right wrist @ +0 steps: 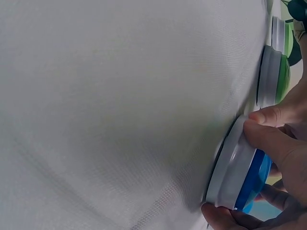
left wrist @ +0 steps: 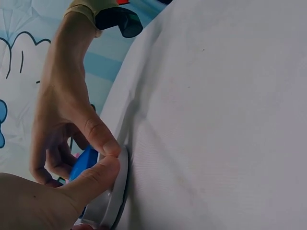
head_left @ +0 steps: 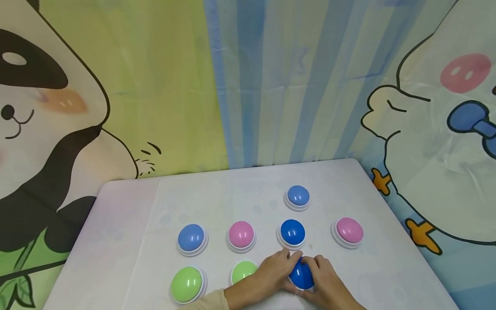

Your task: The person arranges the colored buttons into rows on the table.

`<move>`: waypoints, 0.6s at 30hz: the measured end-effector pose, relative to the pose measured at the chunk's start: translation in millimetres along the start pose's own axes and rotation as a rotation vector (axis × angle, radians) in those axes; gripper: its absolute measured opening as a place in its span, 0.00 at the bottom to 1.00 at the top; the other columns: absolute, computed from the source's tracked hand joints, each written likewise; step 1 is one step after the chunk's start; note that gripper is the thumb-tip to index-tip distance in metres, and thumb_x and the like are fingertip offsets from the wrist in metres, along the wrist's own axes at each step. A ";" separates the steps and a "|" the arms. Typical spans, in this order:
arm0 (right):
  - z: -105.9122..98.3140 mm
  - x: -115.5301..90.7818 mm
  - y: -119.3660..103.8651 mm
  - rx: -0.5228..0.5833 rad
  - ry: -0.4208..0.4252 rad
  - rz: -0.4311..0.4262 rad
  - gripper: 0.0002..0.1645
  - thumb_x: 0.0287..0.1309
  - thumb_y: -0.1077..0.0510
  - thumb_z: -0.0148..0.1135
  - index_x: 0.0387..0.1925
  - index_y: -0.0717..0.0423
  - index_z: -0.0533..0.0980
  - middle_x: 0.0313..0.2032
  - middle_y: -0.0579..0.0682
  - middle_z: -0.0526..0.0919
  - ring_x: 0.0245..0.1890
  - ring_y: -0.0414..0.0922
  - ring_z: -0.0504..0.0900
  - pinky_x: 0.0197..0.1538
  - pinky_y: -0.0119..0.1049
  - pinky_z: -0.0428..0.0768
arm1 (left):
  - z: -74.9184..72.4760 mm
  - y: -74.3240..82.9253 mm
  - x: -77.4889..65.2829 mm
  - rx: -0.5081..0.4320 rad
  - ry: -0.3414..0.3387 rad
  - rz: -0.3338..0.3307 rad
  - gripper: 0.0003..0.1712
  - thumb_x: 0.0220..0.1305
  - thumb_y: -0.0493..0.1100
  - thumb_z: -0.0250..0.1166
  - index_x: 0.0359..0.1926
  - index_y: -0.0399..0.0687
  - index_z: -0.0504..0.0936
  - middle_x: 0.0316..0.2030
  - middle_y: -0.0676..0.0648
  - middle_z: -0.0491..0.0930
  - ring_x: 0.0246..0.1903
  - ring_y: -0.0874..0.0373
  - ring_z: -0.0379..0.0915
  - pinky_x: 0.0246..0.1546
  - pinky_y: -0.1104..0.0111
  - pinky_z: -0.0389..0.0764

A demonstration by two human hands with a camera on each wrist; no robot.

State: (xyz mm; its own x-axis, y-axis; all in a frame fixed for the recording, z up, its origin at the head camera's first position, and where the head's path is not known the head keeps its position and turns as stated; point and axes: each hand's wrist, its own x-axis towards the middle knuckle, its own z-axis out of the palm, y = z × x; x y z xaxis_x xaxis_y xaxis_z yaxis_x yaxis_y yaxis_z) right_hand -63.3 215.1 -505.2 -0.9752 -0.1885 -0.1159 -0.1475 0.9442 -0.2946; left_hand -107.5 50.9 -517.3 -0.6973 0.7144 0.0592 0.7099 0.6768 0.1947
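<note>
Both hands grip a dark blue dome push button with a white round base, at the front right of the white table. The left hand holds it from the left, and the right hand from the right. In the left wrist view the two thumbs meet at the near side of the white base. The right wrist view shows the base low at the cloth, with right-hand fingers on opposite sides of it. Just behind stands another dark blue button. Left of the left hand is a green button, partly covered.
More dome buttons stand on the white table: light blue at the back, pink at the right, pink in the middle, blue and green at the left. Printed curtains hang behind the table.
</note>
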 end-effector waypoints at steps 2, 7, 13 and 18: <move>-0.1 -0.6 0.2 -0.005 -0.006 -0.004 0.49 0.27 0.36 0.75 0.53 0.50 0.68 0.39 0.50 0.73 0.40 0.44 0.72 0.45 0.50 0.81 | 1.4 1.9 -1.0 0.044 0.023 0.003 0.50 0.38 0.73 0.64 0.61 0.58 0.63 0.39 0.51 0.73 0.32 0.65 0.71 0.27 0.78 0.77; 0.4 -0.5 0.0 -0.032 -0.009 -0.016 0.52 0.28 0.35 0.74 0.57 0.52 0.67 0.42 0.51 0.73 0.41 0.44 0.73 0.46 0.48 0.81 | 0.8 3.6 -2.4 0.080 0.047 0.014 0.51 0.40 0.74 0.62 0.62 0.57 0.60 0.37 0.51 0.73 0.30 0.65 0.70 0.26 0.79 0.78; 2.1 -1.7 1.0 -0.038 -0.030 -0.001 0.56 0.28 0.33 0.73 0.59 0.54 0.65 0.45 0.52 0.73 0.44 0.45 0.73 0.46 0.49 0.81 | -0.9 3.0 -5.8 0.037 0.001 0.011 0.53 0.44 0.75 0.58 0.68 0.57 0.53 0.43 0.50 0.73 0.35 0.65 0.72 0.29 0.77 0.80; 5.9 -3.8 5.1 -0.051 -0.026 0.029 0.58 0.28 0.30 0.71 0.60 0.54 0.64 0.48 0.52 0.73 0.47 0.46 0.73 0.48 0.49 0.80 | 1.7 4.3 -7.6 0.041 0.009 0.016 0.54 0.46 0.75 0.55 0.69 0.56 0.51 0.42 0.50 0.71 0.34 0.65 0.70 0.28 0.78 0.80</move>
State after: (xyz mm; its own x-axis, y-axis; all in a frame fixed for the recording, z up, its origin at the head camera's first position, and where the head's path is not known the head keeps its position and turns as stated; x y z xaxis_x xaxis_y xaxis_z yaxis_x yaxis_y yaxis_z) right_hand -59.4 219.1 -511.9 -0.9746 -0.1677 -0.1483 -0.1286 0.9617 -0.2420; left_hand -98.9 48.7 -518.5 -0.6868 0.7234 0.0705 0.7240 0.6725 0.1535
